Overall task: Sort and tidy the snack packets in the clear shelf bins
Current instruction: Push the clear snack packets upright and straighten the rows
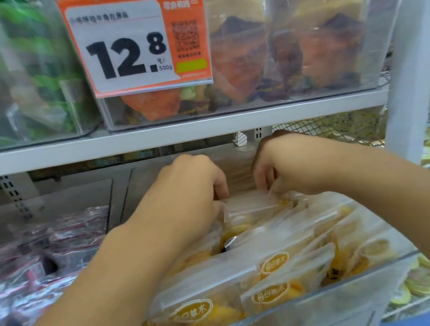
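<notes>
A clear bin (294, 307) on the lower shelf holds several see-through packets of yellow dried fruit (281, 271) with orange labels. Both my hands reach into its back part. My left hand (192, 184) curls its fingers over the left end of an upright packet (251, 207) at the rear. My right hand (279, 168) pinches the same packet's top edge from the right. The fingertips are partly hidden behind the packets.
A neighbouring bin at left holds dark purple packets (30, 256). On the grey shelf (151, 138) overhead stand bins of orange and green snacks, with an orange 12.8 price tag (136, 42). A white upright post (412, 57) stands at the right, with yellow goods beyond.
</notes>
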Action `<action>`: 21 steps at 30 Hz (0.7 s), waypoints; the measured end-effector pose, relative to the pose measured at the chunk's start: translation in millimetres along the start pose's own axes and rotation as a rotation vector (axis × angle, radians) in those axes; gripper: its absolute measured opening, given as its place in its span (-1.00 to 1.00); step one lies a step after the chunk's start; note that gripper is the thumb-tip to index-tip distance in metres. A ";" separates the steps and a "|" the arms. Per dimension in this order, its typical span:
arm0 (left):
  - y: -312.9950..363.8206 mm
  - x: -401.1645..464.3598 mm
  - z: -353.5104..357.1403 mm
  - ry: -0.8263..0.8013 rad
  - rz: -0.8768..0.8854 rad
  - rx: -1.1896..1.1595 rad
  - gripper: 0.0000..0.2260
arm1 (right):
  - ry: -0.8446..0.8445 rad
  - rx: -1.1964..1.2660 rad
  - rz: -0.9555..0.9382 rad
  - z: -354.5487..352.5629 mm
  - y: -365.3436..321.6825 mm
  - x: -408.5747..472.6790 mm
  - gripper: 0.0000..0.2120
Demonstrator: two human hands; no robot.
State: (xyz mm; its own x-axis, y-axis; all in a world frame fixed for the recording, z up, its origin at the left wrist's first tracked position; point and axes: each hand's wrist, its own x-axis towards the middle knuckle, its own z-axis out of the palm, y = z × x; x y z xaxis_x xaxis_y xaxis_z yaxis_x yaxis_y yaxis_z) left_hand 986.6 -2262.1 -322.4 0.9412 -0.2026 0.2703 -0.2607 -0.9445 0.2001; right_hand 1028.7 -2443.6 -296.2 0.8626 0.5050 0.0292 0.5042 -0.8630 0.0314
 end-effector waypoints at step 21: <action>-17.3 8.3 15.3 -0.030 -0.183 -0.290 -0.90 | 0.206 0.392 0.000 33.6 9.9 6.9 -0.90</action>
State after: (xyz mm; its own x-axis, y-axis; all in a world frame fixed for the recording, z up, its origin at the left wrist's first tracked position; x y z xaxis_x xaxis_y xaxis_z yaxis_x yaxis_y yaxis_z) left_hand 1002.2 -2251.4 -338.0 0.9828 -0.0480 0.1785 -0.1331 -0.8538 0.5032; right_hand 1041.0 -2449.1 -329.3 0.8567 0.4623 0.2290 0.5156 -0.7828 -0.3485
